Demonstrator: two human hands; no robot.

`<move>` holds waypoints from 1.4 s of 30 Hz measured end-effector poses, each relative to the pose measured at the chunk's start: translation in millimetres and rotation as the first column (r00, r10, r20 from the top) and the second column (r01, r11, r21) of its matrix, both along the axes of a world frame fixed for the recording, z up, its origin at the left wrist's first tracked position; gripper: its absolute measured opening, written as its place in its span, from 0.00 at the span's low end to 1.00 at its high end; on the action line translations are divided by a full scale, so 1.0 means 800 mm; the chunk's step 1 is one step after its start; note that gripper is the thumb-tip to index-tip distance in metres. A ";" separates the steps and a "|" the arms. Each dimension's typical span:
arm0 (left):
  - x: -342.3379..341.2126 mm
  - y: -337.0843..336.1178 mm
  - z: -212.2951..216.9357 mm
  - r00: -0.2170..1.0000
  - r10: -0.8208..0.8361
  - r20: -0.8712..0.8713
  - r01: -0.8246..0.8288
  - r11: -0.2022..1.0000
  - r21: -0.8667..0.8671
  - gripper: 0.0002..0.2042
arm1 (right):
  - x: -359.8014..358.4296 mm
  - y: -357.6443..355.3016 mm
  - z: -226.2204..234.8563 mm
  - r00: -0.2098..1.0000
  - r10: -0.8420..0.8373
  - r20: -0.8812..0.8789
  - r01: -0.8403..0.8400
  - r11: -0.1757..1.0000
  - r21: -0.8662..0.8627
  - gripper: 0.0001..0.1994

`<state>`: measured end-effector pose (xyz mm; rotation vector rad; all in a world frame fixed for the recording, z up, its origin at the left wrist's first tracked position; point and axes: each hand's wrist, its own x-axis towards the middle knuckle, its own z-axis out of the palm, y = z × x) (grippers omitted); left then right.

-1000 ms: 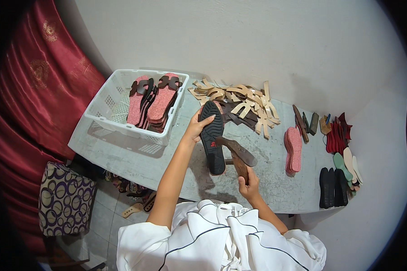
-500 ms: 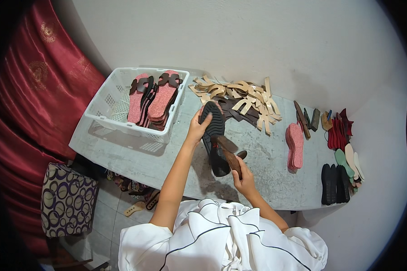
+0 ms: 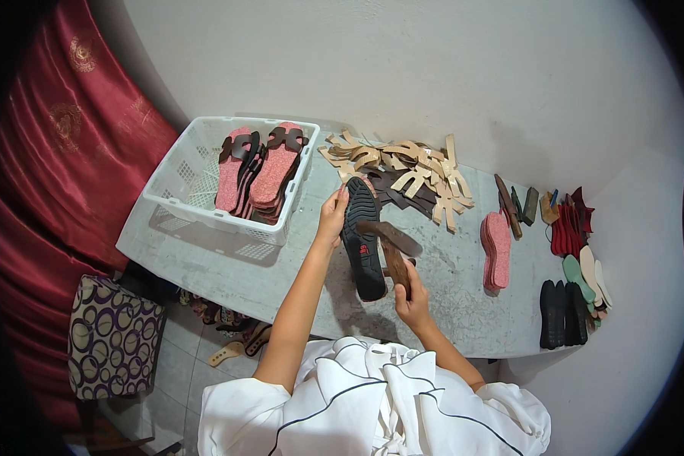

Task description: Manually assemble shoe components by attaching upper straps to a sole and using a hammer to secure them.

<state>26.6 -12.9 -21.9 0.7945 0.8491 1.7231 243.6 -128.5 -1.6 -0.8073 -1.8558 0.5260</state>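
My left hand (image 3: 332, 214) grips the toe end of a black shoe sole (image 3: 362, 240), held tread-up over the grey table (image 3: 205, 266). My right hand (image 3: 410, 298) holds the handle of a brown wooden brush (image 3: 391, 245) that lies across the middle of the sole. A white plastic basket (image 3: 176, 199) to the left holds several pink sandals with dark brown straps (image 3: 262, 167).
A pile of beige and dark brown straps (image 3: 403, 171) lies behind the sole. A stack of pink insoles (image 3: 497, 251) stands to the right, with black soles (image 3: 564, 313), red pieces (image 3: 566, 232) and pale insoles at the far right. A patterned bag (image 3: 110, 338) and red curtain (image 3: 45, 152) are at left.
The sole has stayed in my left hand. My right hand has shifted the brush along the sole, its head now further toward the middle.
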 end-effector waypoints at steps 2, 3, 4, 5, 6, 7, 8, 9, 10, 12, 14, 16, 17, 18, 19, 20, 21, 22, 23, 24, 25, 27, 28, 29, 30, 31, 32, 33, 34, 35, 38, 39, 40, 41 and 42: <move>-0.004 0.000 -0.004 1.000 0.006 0.003 -0.006 1.000 0.002 0.18 | -0.011 0.011 0.012 0.997 0.014 0.072 0.002 0.977 -0.213 0.22; -0.006 0.002 -0.002 0.999 -0.013 0.037 0.013 1.000 0.012 0.18 | -0.013 0.021 0.012 0.996 0.032 0.082 -0.010 0.967 -0.256 0.22; -0.008 0.003 0.000 0.997 -0.033 0.071 0.031 0.999 0.022 0.19 | -0.016 0.026 0.011 0.996 0.030 0.080 -0.009 0.968 -0.252 0.22; -0.004 0.003 0.001 0.997 -0.036 0.068 0.034 0.999 0.026 0.19 | -0.020 0.030 0.011 0.999 0.014 0.046 -0.005 0.981 -0.194 0.22; 0.004 -0.002 0.003 1.000 0.015 -0.020 -0.014 1.000 0.012 0.19 | -0.026 0.032 0.013 1.000 -0.004 0.008 0.005 0.990 -0.139 0.22; 0.007 -0.005 0.006 0.992 0.062 -0.110 -0.062 0.998 0.003 0.19 | -0.033 0.038 0.017 1.000 -0.013 0.002 0.013 0.990 -0.141 0.22; 0.006 -0.004 0.011 0.992 0.050 -0.117 -0.050 0.999 0.002 0.19 | -0.039 0.045 0.023 0.999 -0.045 0.020 0.048 0.991 -0.126 0.22; 0.004 -0.006 0.013 0.992 0.035 -0.119 -0.035 0.999 0.006 0.19 | -0.043 0.046 0.028 0.996 -0.074 0.041 0.078 0.991 -0.111 0.22; 0.001 -0.008 0.015 0.993 0.017 -0.120 -0.016 1.000 0.011 0.19 | -0.044 0.043 0.028 0.996 -0.084 0.036 0.087 0.990 -0.114 0.22; -0.005 -0.004 0.001 0.998 -0.040 -0.054 0.039 0.999 -0.016 0.19 | -0.046 0.041 0.029 0.999 -0.039 -0.002 0.037 0.960 -0.277 0.22; -0.005 0.000 -0.006 1.000 0.005 -0.019 -0.004 0.999 0.036 0.19 | -0.042 0.032 0.017 0.995 -0.078 -0.069 0.059 0.970 -0.237 0.22; 0.000 -0.002 0.001 0.998 -0.062 0.022 0.062 0.998 0.022 0.19 | -0.026 0.023 0.003 0.983 -0.133 -0.129 0.104 0.972 -0.211 0.22; 0.001 -0.003 0.004 0.992 -0.107 0.065 0.106 0.994 0.015 0.18 | -0.015 0.019 -0.002 0.970 -0.217 -0.111 0.196 0.966 -0.169 0.22; 0.000 -0.005 0.006 0.990 -0.129 0.064 0.129 0.992 0.006 0.18 | -0.006 0.012 -0.005 0.950 -0.296 -0.097 0.284 0.951 -0.125 0.22; -0.002 -0.006 0.008 0.989 -0.127 0.076 0.128 0.992 -0.003 0.19 | 0.002 0.009 -0.008 0.930 -0.353 -0.101 0.337 0.929 -0.151 0.22; -0.003 -0.006 0.009 0.988 -0.125 0.088 0.127 0.992 -0.014 0.19 | 0.011 0.002 -0.011 0.921 -0.377 -0.099 0.359 0.919 -0.161 0.22; -0.003 -0.008 0.013 0.992 -0.098 0.077 0.099 0.995 -0.010 0.18 | 0.022 -0.003 -0.015 0.888 -0.458 -0.040 0.447 0.880 -0.159 0.22; -0.003 -0.009 0.017 0.990 -0.119 0.077 0.121 0.993 -0.020 0.18 | 0.032 -0.009 -0.020 0.846 -0.533 0.020 0.530 0.834 -0.153 0.22; -0.004 -0.010 0.021 0.982 -0.146 0.123 0.146 0.989 0.005 0.18 | 0.040 -0.016 -0.029 0.796 -0.600 0.084 0.605 0.782 -0.146 0.21; -0.005 -0.013 0.024 0.971 -0.165 0.171 0.162 0.986 0.032 0.18 | 0.051 -0.027 -0.038 0.789 -0.607 0.092 0.614 0.775 -0.152 0.21; -0.005 -0.013 0.026 0.962 -0.185 0.200 0.181 0.983 0.039 0.18 | 0.060 -0.038 -0.051 0.761 -0.630 0.158 0.649 0.744 -0.160 0.21; -0.002 -0.012 0.027 0.958 -0.190 0.217 0.188 0.982 0.029 0.17 | 0.078 -0.056 -0.084 0.675 -0.695 0.247 0.720 0.694 -0.016 0.20; -0.002 -0.011 0.026 0.955 -0.182 0.233 0.181 0.983 0.025 0.17 | 0.085 -0.068 -0.093 0.674 -0.695 0.252 0.722 0.692 -0.021 0.20; -0.003 -0.011 0.027 0.955 -0.181 0.235 0.181 0.983 0.018 0.17 | 0.091 -0.079 -0.102 0.641 -0.666 0.382 0.744 0.662 -0.093 0.20; -0.004 -0.011 0.027 0.953 -0.195 0.232 0.198 0.980 0.012 0.17 | 0.096 -0.089 -0.109 0.602 -0.619 0.505 0.769 0.619 -0.159 0.20; -0.004 -0.012 0.027 0.951 -0.209 0.227 0.213 0.977 0.007 0.17 | 0.099 -0.094 -0.117 0.536 -0.633 0.558 0.789 0.610 -0.066 0.20; -0.003 -0.013 0.027 0.951 -0.210 0.228 0.216 0.976 0.002 0.17 | 0.104 -0.096 -0.123 0.535 -0.632 0.560 0.791 0.608 -0.069 0.20; -0.005 -0.013 0.027 0.945 -0.223 0.239 0.226 0.974 0.012 0.17 | 0.106 -0.097 -0.127 0.510 -0.623 0.594 0.776 0.630 -0.006 0.21; -0.006 -0.013 0.027 0.940 -0.235 0.249 0.237 0.971 0.023 0.18 | 0.107 -0.098 -0.131 0.482 -0.614 0.624 0.757 0.652 0.057 0.21; -0.007 -0.013 0.027 0.940 -0.239 0.245 0.241 0.970 0.021 0.18 | 0.107 -0.097 -0.136 0.482 -0.616 0.623 0.759 0.648 0.053 0.21; -0.008 -0.013 0.023 0.947 -0.221 0.235 0.225 0.974 0.011 0.18 | 0.104 -0.096 -0.144 0.483 -0.595 0.643 0.735 0.674 0.071 0.23; -0.008 -0.013 0.023 0.938 -0.230 0.257 0.234 0.972 0.016 0.18 | 0.098 -0.095 -0.141 0.496 -0.551 0.672 0.747 0.664 -0.007 0.24; -0.008 -0.013 0.023 0.930 -0.239 0.280 0.243 0.970 0.021 0.19 | 0.094 -0.094 -0.138 0.510 -0.504 0.697 0.756 0.649 -0.083 0.25; -0.008 -0.014 0.023 0.932 -0.233 0.279 0.237 0.971 0.020 0.19 | 0.093 -0.093 -0.137 0.514 -0.501 0.697 0.752 0.654 -0.084 0.25; -0.006 -0.015 0.024 0.932 -0.223 0.287 0.230 0.973 0.011 0.19 | 0.092 -0.093 -0.134 0.556 -0.447 0.701 0.734 0.660 -0.161 0.26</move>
